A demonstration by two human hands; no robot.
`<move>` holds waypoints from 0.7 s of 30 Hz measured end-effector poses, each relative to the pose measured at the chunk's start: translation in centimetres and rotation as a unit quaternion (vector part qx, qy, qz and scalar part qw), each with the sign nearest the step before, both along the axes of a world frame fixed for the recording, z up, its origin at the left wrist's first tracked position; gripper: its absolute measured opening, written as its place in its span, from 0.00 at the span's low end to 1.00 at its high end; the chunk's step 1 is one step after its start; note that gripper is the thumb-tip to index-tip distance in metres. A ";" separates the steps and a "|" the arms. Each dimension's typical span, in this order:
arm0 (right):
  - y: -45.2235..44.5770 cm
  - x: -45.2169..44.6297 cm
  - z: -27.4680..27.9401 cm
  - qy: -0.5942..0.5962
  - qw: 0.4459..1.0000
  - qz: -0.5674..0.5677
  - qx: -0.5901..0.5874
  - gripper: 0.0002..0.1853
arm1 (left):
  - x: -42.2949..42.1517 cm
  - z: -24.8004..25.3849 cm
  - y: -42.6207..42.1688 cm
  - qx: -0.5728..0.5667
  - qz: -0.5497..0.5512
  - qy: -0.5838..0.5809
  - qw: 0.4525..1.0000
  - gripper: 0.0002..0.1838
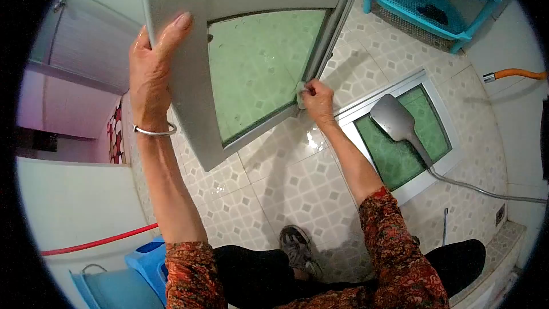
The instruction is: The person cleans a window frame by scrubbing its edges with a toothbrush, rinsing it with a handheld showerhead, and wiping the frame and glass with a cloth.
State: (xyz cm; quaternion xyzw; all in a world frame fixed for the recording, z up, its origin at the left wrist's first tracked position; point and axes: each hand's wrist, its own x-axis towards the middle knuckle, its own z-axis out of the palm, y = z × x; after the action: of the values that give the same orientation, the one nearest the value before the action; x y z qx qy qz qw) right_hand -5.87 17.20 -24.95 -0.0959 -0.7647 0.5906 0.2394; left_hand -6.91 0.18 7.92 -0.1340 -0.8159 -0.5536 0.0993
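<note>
At the near left stand two blue containers side by side: a light-blue bucket (114, 290) with one wire handle, and a brighter blue tub (144, 258) partly behind the left sleeve; the contents of both are hidden. One shoe (296, 249) shows on the patterned tile floor (269, 206), near the middle.

Beyond it, the held panel (260, 74), a grey frame around one pane, is raised and tilted above the floor, left of centre. The left hand (154, 77) grips its left edge, thumb on the front face and fingers around the side. The right hand (317, 98) is clenched at the frame's lower right, pinching a small pale piece (301, 95) against it.

To the right, one lying panel (380, 163), white-framed with green glass, is flat on the floor, making two panels in all. One shower head (394, 117) rests across it, its single metal hose (486, 193) running off to the right.

Bare tile lies between the shoe and the held panel's lower edge; a narrower strip separates the two panels. Far right, one orange hose (517, 72) juts from the edge of view, and one blue rack (409, 15) shows two tiers, a dark item (433, 14) in the lower.
</note>
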 end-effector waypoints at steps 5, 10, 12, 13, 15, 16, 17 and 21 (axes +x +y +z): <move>4.8 -3.9 9.8 0.146 0.979 -0.138 0.041 0.05 | 0.1 -0.1 0.0 -0.018 0.025 0.022 0.999 0.24; 4.6 -6.0 11.5 0.234 0.953 -0.168 0.098 0.12 | 0.5 0.2 0.6 -0.011 0.035 0.030 0.999 0.25; 1.7 -3.9 6.5 0.171 0.977 -0.110 0.067 0.16 | 0.6 0.5 0.7 -0.026 0.047 0.035 0.998 0.26; 0.0 -2.6 3.8 0.140 0.985 -0.084 0.050 0.16 | 0.4 0.3 0.3 -0.031 0.038 0.055 0.997 0.26; -3.1 0.2 0.1 0.057 0.997 -0.051 0.008 0.16 | -0.2 -0.2 -0.5 -0.039 0.020 0.097 0.994 0.26; -4.8 1.5 -1.1 0.004 0.999 -0.043 -0.020 0.15 | -0.2 -0.3 -0.4 -0.027 0.021 0.087 0.996 0.26; -6.4 2.3 -1.9 0.009 0.998 -0.056 -0.026 0.16 | -0.1 -0.3 -0.1 -0.014 0.021 0.079 0.997 0.25; -11.9 5.9 1.8 0.056 0.986 0.053 -0.145 0.14 | -0.6 -0.3 0.4 0.000 0.019 0.070 0.997 0.25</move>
State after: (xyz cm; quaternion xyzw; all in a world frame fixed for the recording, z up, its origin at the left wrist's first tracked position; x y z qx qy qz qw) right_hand 0.06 5.32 -23.11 -0.0559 -0.6602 0.7116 0.2336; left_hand -7.52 0.62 7.65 -0.1571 -0.8095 -0.5404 0.1669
